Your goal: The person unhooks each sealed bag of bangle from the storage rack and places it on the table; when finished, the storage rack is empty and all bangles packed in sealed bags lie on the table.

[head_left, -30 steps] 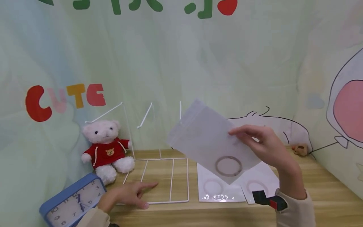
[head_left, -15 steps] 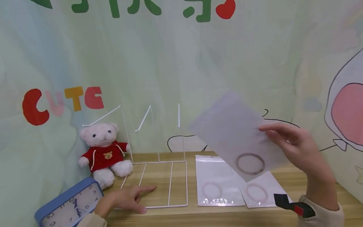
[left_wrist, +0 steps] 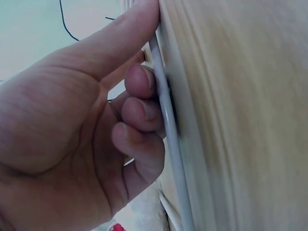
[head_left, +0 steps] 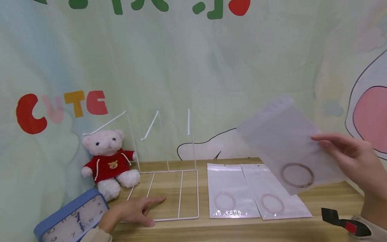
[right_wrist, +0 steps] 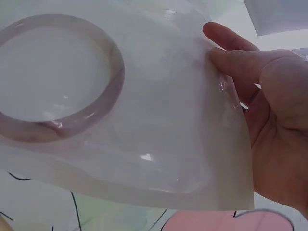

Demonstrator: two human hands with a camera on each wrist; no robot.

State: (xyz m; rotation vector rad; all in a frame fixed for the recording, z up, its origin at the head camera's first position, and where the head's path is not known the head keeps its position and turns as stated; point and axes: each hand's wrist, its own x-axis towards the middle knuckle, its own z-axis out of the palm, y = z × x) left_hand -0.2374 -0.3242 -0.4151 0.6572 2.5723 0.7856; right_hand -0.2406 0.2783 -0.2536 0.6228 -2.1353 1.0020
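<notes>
My right hand pinches the right edge of a translucent zip bag between thumb and index finger, well above the table. A brownish bangle lies inside, near the bag's lower corner; the right wrist view shows the bangle close up. On the left, my left hand rests at the front of a white wire rack, index finger extended. In the left wrist view, the thumb and fingertips of the left hand lie against a white wire, not wrapped round it.
Two bagged bangles lie overlapping on the table: a left bag and a right bag. A white teddy bear in a red hoodie sits left of the rack. Before it leans a blue clock. A printed curtain hangs behind.
My right hand has carried the bag with the bangle to the right, uncovering more of the two bags on the table. The left hand stays at the rack.
</notes>
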